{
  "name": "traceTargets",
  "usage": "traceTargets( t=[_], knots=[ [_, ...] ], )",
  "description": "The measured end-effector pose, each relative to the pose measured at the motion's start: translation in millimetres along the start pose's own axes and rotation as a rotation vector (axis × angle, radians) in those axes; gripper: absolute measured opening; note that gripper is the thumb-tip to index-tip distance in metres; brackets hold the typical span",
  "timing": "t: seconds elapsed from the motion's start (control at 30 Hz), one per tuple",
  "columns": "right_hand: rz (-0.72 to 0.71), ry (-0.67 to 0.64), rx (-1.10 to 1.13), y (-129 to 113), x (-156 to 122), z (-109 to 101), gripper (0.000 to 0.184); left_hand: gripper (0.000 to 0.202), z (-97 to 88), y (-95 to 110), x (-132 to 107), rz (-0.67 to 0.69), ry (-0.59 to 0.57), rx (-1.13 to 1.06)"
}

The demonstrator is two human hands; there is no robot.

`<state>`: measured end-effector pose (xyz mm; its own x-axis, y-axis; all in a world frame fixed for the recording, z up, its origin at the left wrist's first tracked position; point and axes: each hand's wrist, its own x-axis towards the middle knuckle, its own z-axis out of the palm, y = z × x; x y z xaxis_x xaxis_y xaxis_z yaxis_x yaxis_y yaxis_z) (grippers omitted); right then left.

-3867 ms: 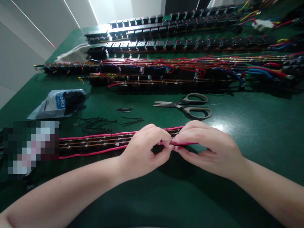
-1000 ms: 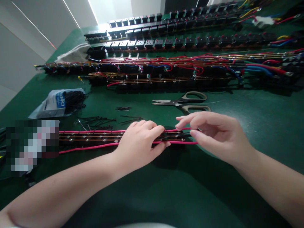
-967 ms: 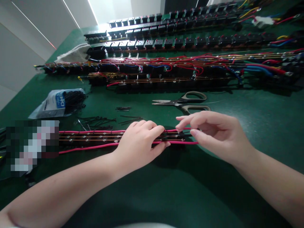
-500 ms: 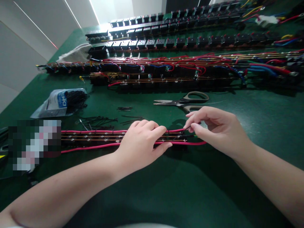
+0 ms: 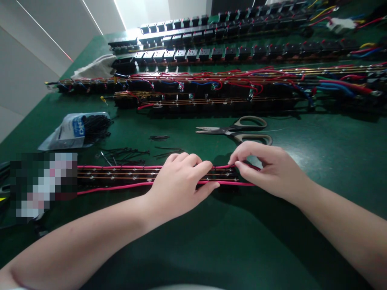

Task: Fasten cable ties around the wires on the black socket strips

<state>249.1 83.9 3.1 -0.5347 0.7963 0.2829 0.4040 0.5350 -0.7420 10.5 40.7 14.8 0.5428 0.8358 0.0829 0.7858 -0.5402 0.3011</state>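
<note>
My left hand (image 5: 181,177) lies across a long black power strip (image 5: 121,176) with copper rails and solder joints facing up. Its fingers curl over the far side and the thumb presses along the near side. A thick red wire (image 5: 111,187) runs along each long edge of the strip. At the strip's right end, my right hand (image 5: 269,171) pinches the far red wire between thumb and forefinger; a cable tie at those fingertips cannot be made out. Black cable ties (image 5: 130,154) lie loose just beyond the strip.
Scissors (image 5: 223,131) lie behind my right hand. A plastic bag of black cable ties (image 5: 75,131) is at the left, above a pixelated patch. Several wired strips (image 5: 193,84) and rows of black socket modules (image 5: 205,54) stretch across the back of the green table (image 5: 187,245).
My right hand has shifted a little left and closer along the far red wire, uncovering the lower scissor handle. My left hand keeps its place on the strip.
</note>
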Motion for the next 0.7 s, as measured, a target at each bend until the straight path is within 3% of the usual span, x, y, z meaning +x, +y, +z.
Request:
traceTargets(
  t=[0.13, 0.5, 0.7],
  knots=[
    [-0.098, -0.064, -0.034, 1.4, 1.6, 1.8, 0.012, 0.031, 0.3, 0.7, 0.1, -0.002, 0.000, 0.003],
    [-0.117, -0.125, 0.004, -2.7, 2.0, 5.4, 0.012, 0.032, -4.1, 4.8, -0.3, 0.001, -0.039, -0.026],
    [-0.201, -0.129, -0.033, -4.0, 2.5, 5.2, 0.011, 0.026, -5.4, 2.6, -0.4, 0.012, -0.071, -0.087]
  ],
)
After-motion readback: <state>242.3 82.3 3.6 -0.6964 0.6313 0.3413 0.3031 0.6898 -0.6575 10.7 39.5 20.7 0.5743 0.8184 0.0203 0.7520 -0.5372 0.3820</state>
